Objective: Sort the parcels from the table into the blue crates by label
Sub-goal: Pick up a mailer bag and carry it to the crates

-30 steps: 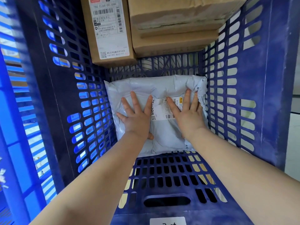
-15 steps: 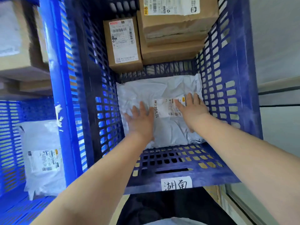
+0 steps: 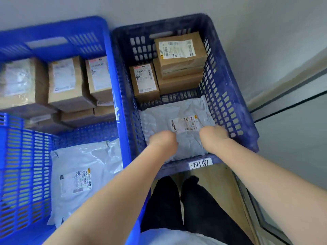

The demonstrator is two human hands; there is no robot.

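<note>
Both arms reach into dark crate (image 3: pixel 230 96); left hand (image 3: pixel 163 139), right hand (image 3: pixel 213 137) over grey parcel (image 3: pixel 178 121); fingers' state unclear.

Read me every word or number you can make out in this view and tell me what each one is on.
"湖南": handwritten white tag on the near rim of the dark blue crate.
"20元": shipping label on the grey poly mailer in that crate.
Too small or blurred to read: the labels on the cardboard boxes in both crates, and the label on the white mailer in the left crate.
</note>
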